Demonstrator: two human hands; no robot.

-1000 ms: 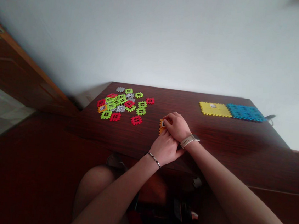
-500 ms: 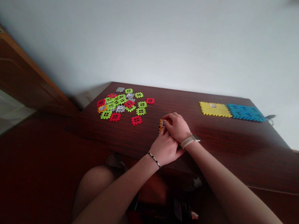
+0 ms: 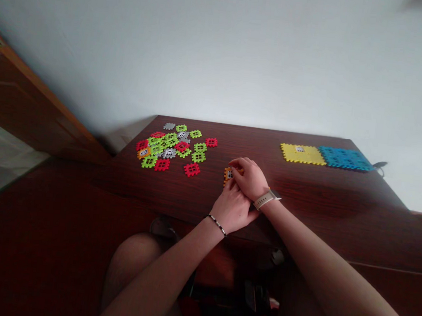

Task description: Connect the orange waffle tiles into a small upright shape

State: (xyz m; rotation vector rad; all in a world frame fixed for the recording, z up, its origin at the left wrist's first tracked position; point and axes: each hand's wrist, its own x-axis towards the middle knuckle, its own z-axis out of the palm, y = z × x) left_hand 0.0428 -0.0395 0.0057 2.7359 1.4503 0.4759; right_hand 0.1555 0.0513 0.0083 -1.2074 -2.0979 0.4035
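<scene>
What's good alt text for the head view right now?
The right hand rests over the left hand at an orange interlocking plastic tile on a dark wooden table. Loose red, green and grey tiles lie in a heap to the left, and a yellow panel and blue panel lie side by side at far right.

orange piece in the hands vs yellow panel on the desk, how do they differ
The orange notched piece is held in the right hand, partly hidden; the yellow square panel lies flat on the desk. The orange piece looks far smaller than the yellow panel. Both have notched edges.
</scene>
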